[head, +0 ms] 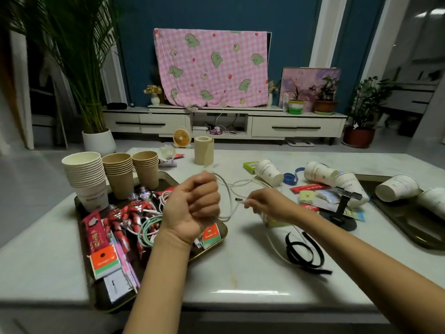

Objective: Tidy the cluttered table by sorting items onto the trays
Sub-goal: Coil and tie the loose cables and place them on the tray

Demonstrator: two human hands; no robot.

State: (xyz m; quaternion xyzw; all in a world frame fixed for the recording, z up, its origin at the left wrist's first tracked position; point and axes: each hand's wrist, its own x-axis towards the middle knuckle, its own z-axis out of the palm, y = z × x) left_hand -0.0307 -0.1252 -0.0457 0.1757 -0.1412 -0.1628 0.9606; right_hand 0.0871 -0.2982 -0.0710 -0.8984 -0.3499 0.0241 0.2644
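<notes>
1. Brown and white cup stacks [120, 174] stand nested on the left tray [212, 249], apparently to save room.
2. The left hand [192, 206], fisted above that tray, clamps loops of the white cable [226, 184], seemingly coiling it.
3. The right hand [267, 203] pinches the cable's plug end over the table, likely guiding it.

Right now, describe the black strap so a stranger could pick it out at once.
Start at the pale marble-topped table. On its bare stretch right of centre, near the front edge, lies a black fabric strap curled into loose loops. Unlike the thin white cable nearby, it is flat, wide and black.
</notes>
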